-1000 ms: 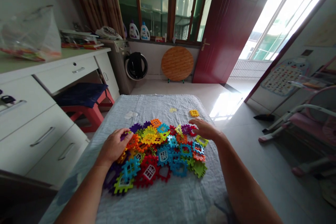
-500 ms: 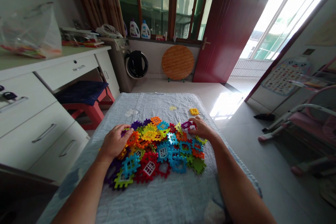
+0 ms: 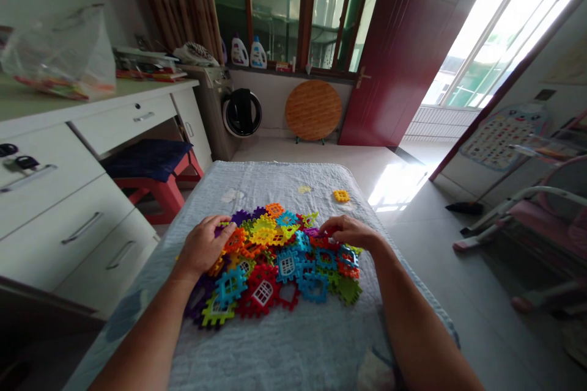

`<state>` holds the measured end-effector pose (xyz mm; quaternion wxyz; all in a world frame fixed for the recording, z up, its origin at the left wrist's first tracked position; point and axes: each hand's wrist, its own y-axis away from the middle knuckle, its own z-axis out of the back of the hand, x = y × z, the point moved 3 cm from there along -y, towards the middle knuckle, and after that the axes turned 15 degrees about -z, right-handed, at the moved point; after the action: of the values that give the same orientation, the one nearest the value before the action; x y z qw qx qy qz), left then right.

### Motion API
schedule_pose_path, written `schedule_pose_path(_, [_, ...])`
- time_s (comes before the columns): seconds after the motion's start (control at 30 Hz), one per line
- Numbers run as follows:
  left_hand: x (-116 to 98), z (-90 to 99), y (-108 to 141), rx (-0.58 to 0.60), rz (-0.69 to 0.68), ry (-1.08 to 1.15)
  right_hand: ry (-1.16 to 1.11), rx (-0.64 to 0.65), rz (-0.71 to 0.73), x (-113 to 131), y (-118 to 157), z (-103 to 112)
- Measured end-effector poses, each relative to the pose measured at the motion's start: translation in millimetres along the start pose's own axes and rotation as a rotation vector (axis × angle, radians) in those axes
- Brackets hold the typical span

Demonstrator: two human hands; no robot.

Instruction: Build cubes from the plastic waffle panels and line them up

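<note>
A heap of colourful plastic interlocking building pieces, flat with notched edges and some with window cut-outs, lies on the cloth-covered table. My left hand cups the heap's left side, fingers and thumb apart, beside an orange piece. On the right, my right hand reaches over the heap with bent fingers touching purple and red pieces; its fingertips are partly hidden among them. A single yellow piece lies apart, beyond my right hand.
Left of the table stand a red stool with a dark top and a white drawer desk carrying a plastic bag. A washing machine and a round wooden board are ahead. A pink chair is at right.
My right hand has moved slightly left over the heap, shifting purple and light-green pieces at its upper right. My left hand stays at the heap's left side.
</note>
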<state>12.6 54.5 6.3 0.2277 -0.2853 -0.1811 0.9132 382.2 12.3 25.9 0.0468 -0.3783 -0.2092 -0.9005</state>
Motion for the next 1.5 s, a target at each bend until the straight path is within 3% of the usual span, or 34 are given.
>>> schedule_pose_path(0.13, [-1,1.0,0,-0.012,-0.008,-0.003,-0.159,0.01,0.016,2,1,1])
schedule_pose_path(0.2, [-1,1.5,0,-0.017,-0.01,0.0,-0.189,-0.073,0.011,0,-1,2])
schedule_pose_path(0.33, [0,1.1,0,-0.011,-0.005,0.011,0.026,-0.619,-0.043,-6,-5,12])
schedule_pose_path(0.4, [0,0.5,1,-0.011,-0.004,0.01,0.169,-0.802,-0.017,-7,-6,11])
schedule_pose_path(0.47, [0,0.3,0,-0.017,-0.007,0.006,0.281,-0.769,0.016,-6,-8,6])
schedule_pose_path(0.53, [0,0.3,0,-0.023,-0.009,0.003,0.348,-0.639,0.014,-5,-10,0])
schedule_pose_path(0.63, [0,0.4,0,-0.029,-0.007,0.003,0.342,-0.531,-0.021,-1,-8,-4])
schedule_pose_path(0.83, [0,-0.5,1,-0.013,-0.012,-0.005,0.344,-0.655,0.057,12,-8,-7])
schedule_pose_path(1.0, [-2,0.1,0,0.001,-0.003,0.0,0.344,-0.529,0.123,24,-17,-24])
schedule_pose_path(1.17, [-5,1.0,0,0.008,-0.001,-0.005,0.252,-0.433,0.16,34,-13,-25])
schedule_pose_path(1.37, [-6,0.9,1,0.007,-0.006,0.004,0.268,-0.524,0.174,33,-20,-29])
schedule_pose_path(1.5, [-5,0.8,1,0.014,-0.005,0.004,0.326,-0.465,0.125,31,-30,-37])
